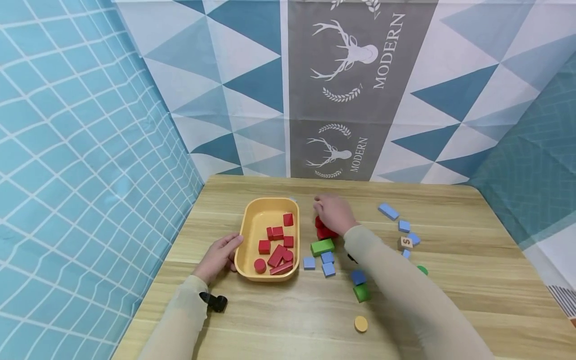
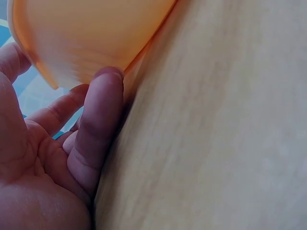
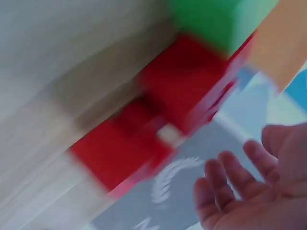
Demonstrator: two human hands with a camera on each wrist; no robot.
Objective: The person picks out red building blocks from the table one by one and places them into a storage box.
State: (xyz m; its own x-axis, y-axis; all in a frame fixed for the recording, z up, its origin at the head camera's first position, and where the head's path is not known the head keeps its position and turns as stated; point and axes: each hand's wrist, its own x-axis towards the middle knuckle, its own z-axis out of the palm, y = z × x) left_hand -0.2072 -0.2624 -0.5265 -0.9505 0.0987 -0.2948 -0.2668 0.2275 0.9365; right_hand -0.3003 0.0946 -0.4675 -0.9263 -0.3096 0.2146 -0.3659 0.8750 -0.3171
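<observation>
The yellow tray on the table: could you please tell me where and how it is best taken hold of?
Probably by the rim of the yellow tray's long left side, coming from the left: this raised wall runs nearly straight, and the left hand holds it there. The right side seems less handy, since a blue block lies close beside it.

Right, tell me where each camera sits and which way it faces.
Head: on the person's head, facing forward and down over the table; the left hand, right hand and sleeves show.
Left wrist: on that wrist, looking across the left hand at the orange tray and the table.
Right wrist: on that wrist, looking past the right hand toward blurred red blocks and a green block.
Shared: head and left wrist both show the orange tray and left hand.
</observation>
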